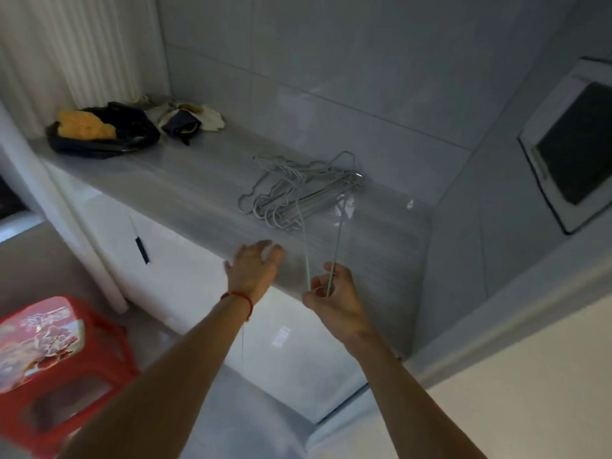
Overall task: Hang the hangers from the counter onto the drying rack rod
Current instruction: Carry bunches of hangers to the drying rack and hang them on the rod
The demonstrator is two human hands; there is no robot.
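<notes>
Your right hand point(332, 294) pinches one hanger point(323, 233), long wires running up-away toward pile point(298, 190) on counter point(185, 190). Left hand point(255, 266) spread, empty, nearer pile. Rod unseen.

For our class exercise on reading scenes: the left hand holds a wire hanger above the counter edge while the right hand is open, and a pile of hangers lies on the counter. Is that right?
The hands are swapped. In the head view, the right hand holds the wire hanger above the counter edge, while the left hand is open. The pile of hangers does lie on the counter.
</notes>
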